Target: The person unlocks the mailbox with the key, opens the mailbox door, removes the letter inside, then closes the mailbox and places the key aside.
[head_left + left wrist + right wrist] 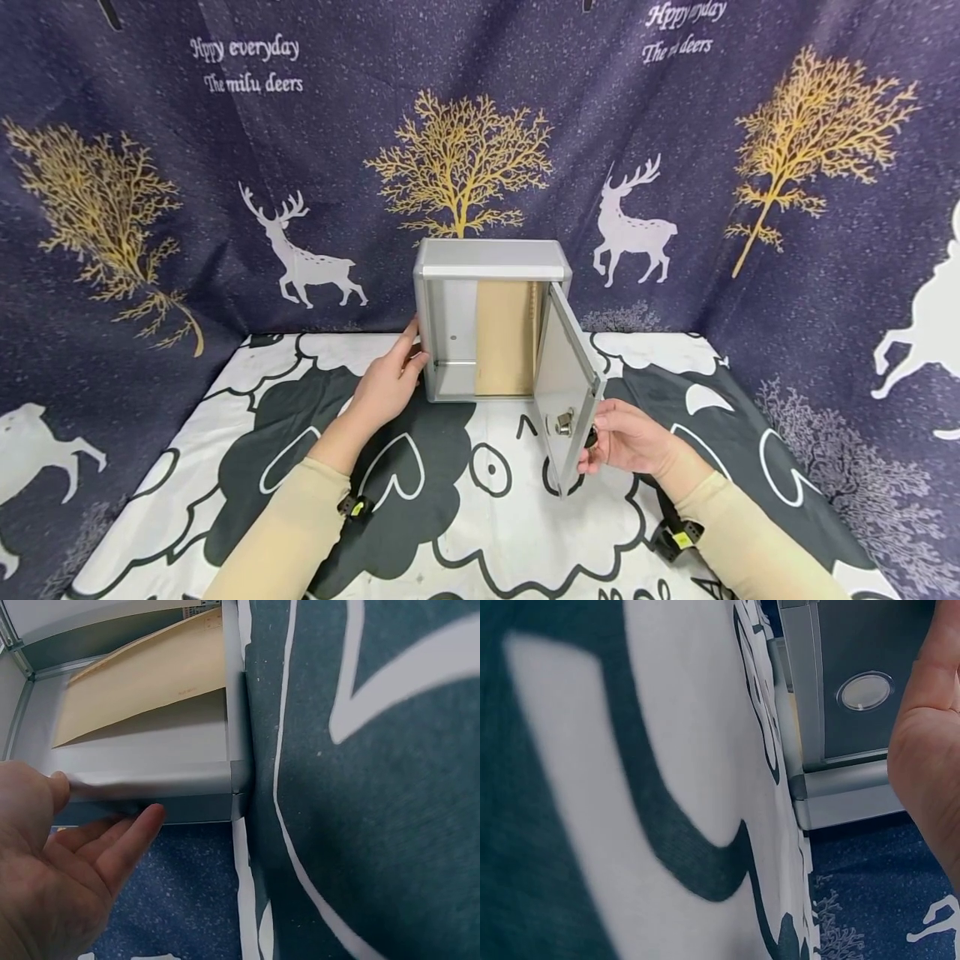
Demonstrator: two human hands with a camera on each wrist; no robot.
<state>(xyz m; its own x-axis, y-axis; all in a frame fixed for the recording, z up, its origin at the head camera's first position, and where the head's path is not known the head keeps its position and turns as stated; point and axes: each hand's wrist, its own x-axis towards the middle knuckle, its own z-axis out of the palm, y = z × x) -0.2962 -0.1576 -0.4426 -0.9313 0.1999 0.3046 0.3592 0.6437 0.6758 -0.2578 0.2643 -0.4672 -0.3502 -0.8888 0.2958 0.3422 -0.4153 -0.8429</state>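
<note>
Dark blue cloth (pixel 525 50) printed with deer and golden trees hangs behind a black-and-white patterned cover (pixel 540 533), on which a grey metal box (pixel 491 258) stands upright at the far middle. Its opening faces near, and its door (pixel 558 354) swings out from the right side, long axis upright, free edge pointing near and slightly right. That door hides the box's right outer wall. Inside, a tan envelope (pixel 506 333) leans in the right half, its long axis running up and down; the small red print seen from the left wrist is too faint to read. The left hand (pixel 386 383) rests its loosely extended fingers along the box's left wall, with the thumb at the front rim. On the door's outer face, the right hand (pixel 630 437) bends its fingers around a small dark piece (pixel 591 437), mostly covered and hard to make out, beside the lock (pixel 564 422). From the right wrist, the fingers are cut off by the frame edge.
</note>
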